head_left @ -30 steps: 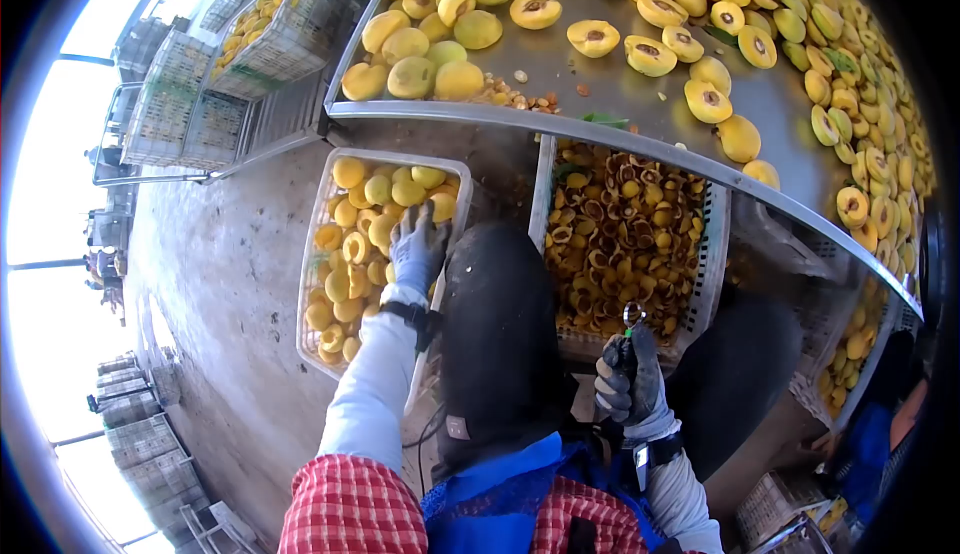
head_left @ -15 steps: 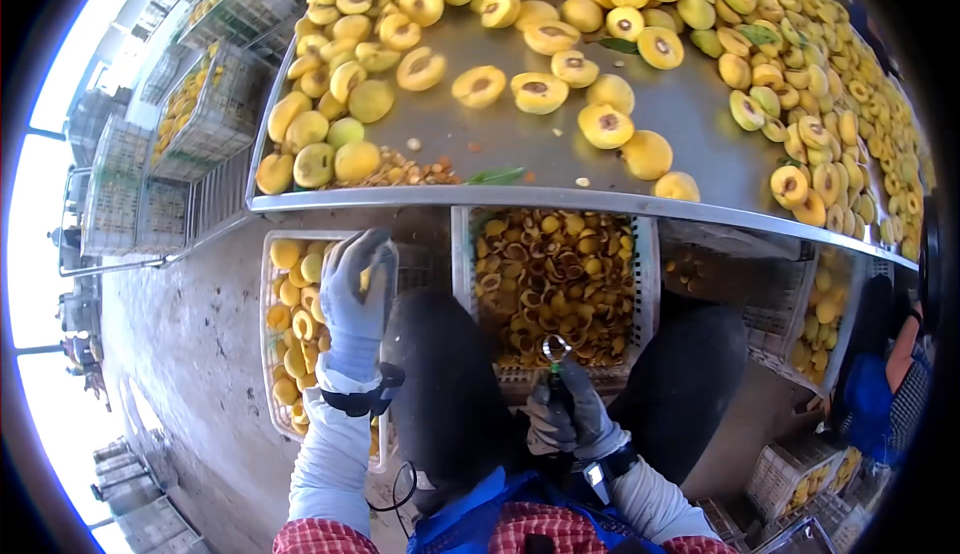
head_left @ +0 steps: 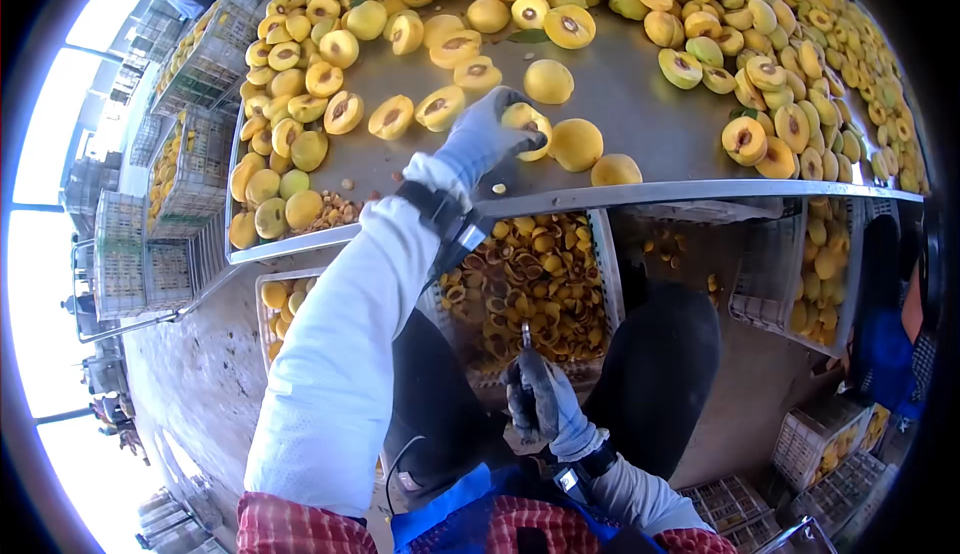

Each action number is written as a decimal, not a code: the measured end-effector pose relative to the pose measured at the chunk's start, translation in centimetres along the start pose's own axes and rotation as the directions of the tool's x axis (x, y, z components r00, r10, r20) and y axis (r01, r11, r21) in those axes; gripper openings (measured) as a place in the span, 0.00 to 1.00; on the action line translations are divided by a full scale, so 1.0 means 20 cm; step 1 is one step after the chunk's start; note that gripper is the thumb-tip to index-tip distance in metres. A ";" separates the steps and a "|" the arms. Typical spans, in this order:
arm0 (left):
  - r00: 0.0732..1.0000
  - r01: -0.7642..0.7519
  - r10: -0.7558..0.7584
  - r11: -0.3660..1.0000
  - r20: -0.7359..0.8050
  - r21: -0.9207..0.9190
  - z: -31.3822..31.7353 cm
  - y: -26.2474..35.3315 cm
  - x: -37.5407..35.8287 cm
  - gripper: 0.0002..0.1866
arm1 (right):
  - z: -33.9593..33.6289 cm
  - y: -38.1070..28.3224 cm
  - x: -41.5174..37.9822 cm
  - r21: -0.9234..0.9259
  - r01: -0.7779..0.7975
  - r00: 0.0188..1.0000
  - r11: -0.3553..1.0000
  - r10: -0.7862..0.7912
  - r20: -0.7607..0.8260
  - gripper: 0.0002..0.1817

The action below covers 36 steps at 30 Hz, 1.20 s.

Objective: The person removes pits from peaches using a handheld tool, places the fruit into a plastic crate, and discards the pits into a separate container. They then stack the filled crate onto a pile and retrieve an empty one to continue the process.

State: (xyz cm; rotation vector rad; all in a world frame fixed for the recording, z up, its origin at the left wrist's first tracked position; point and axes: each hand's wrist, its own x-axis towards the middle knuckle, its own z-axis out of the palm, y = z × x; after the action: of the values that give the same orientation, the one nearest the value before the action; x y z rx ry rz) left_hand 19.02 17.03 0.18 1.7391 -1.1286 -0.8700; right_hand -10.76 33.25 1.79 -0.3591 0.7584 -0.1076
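My left hand (head_left: 484, 136), in a pale glove, reaches over the metal table and has its fingers closed round a yellow peach half (head_left: 527, 130). Close by on the metal lie more cut peaches, among them a half (head_left: 441, 108) with its brown centre showing and a rounded peach (head_left: 577, 145). Down between my knees, my right hand (head_left: 548, 404), gloved too, is wrapped round a small ring-tipped pitting tool (head_left: 526, 336). Its metal tip points away from me; the handle is hidden in the fingers.
A raised rim (head_left: 640, 193) runs along the near edge of the metal table. Below it stands a crate (head_left: 608, 269) of brown-and-yellow scraps. Another crate (head_left: 262, 304) of peaches is partly behind my left arm. Stacked crates (head_left: 120, 244) stand left; a person in blue (head_left: 890, 354) is at right.
My left hand has moved from above the left crate up to the table and taken hold of a peach half. My right hand stays low with the tool, now turned edge-on. The view has shifted.
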 end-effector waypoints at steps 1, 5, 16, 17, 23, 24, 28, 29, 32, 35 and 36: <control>0.998 -0.059 0.061 0.991 0.011 -0.119 0.00 0.08 -0.10 0.26 | 0.01 -0.03 -0.01 -0.025 0.106 0.994 0.994 -0.106 -0.005 0.22; 0.993 0.091 -0.040 0.872 0.115 -0.481 0.07 0.45 -0.72 0.31 | 0.04 -0.21 -0.11 -0.220 0.408 0.910 0.886 -0.415 0.014 0.12; 0.933 -0.003 -0.253 0.705 -0.255 -0.709 0.41 0.41 -1.35 0.22 | 0.05 -0.10 -0.16 -0.776 0.507 0.802 0.376 -0.536 0.264 0.15; 0.924 -0.012 -0.255 0.725 -0.284 -0.689 0.43 0.41 -1.37 0.21 | 0.07 -0.09 -0.18 -0.744 0.515 0.809 0.426 -0.529 0.257 0.15; 0.888 -0.108 -0.250 0.702 -0.386 -0.704 0.47 0.40 -1.45 0.16 | 0.00 0.05 -0.21 -0.768 0.626 0.700 0.136 -0.532 0.477 0.24; 0.901 -0.061 -0.246 0.743 -0.357 -0.666 0.46 0.37 -1.47 0.14 | -0.08 0.10 -0.21 -0.745 0.636 0.572 -0.201 -0.525 0.630 0.29; 0.942 -0.078 -0.124 0.821 -0.310 -0.565 0.44 0.34 -1.51 0.13 | 0.00 0.06 -0.28 -0.022 -0.150 0.903 0.988 0.146 0.403 0.27; 0.958 -0.087 -0.068 0.857 -0.280 -0.508 0.42 0.34 -1.51 0.13 | -0.02 0.08 -0.28 0.103 -0.332 0.820 0.938 0.233 0.523 0.31; 0.973 0.047 -0.202 0.646 -0.112 -0.762 0.47 0.25 -1.54 0.17 | 0.02 0.16 -0.27 0.409 -0.577 0.691 0.707 0.155 0.707 0.30; 0.899 0.123 -0.438 0.276 -0.010 -0.953 0.61 0.07 -1.63 0.22 | 0.14 0.15 -0.24 0.380 -0.636 0.448 0.671 -0.080 0.891 0.27; 0.806 0.203 -0.592 0.232 0.028 -0.951 0.58 0.10 -1.68 0.23 | 0.14 0.14 -0.23 0.434 -0.590 0.501 0.681 -0.113 0.858 0.26</control>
State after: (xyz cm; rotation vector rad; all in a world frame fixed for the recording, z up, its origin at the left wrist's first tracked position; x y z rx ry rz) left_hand -3.52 44.69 0.68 1.0403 0.2334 -1.1393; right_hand -12.18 37.62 5.69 0.4686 -0.2803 0.0904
